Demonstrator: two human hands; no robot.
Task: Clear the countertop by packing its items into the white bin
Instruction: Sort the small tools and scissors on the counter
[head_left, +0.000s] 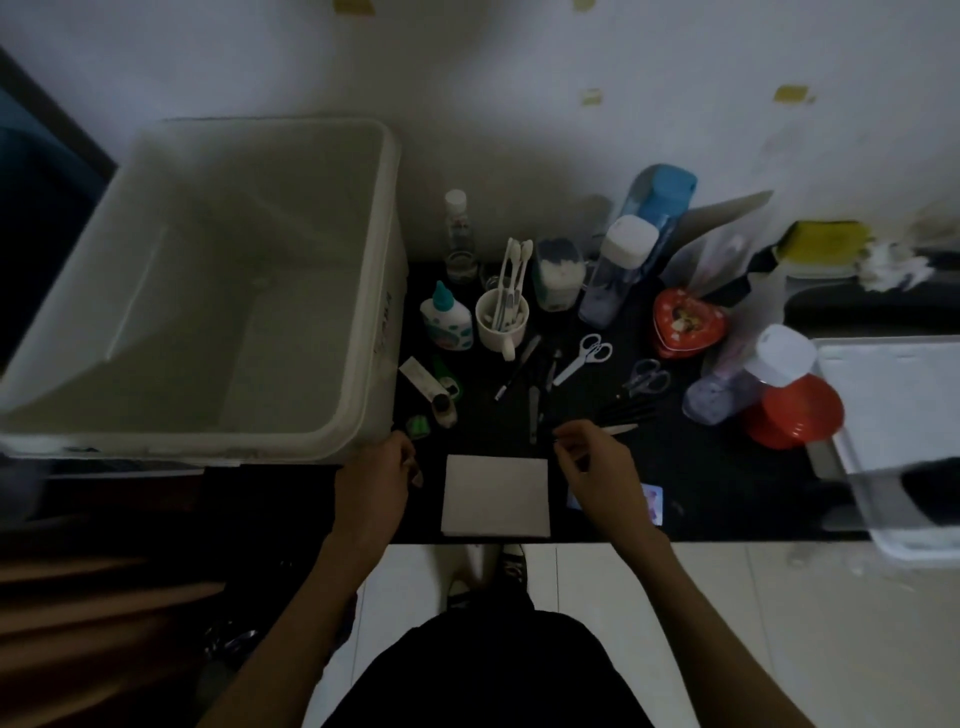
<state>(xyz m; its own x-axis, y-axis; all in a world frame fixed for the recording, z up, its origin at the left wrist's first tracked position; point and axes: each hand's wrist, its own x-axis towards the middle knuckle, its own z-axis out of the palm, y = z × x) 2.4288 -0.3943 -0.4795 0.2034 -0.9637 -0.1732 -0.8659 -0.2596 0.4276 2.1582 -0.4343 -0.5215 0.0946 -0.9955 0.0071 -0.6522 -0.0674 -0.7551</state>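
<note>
Dark countertop (727, 483): right hand (597, 467) grip pinches thin stick; left hand (374, 478) grip curled, contents unclear.

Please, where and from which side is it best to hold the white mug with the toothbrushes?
Probably by the handle of the white mug: it sticks out toward the person, so come from the near side. Toothbrushes stand in the opening, blocking a top grip.

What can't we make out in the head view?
- Right hand: curled fingers hide whether it holds anything.
- Left hand: fingertips lost in shadow.
- White bin: side label blurred.
- Clear tray: cut off by the right edge.
</note>
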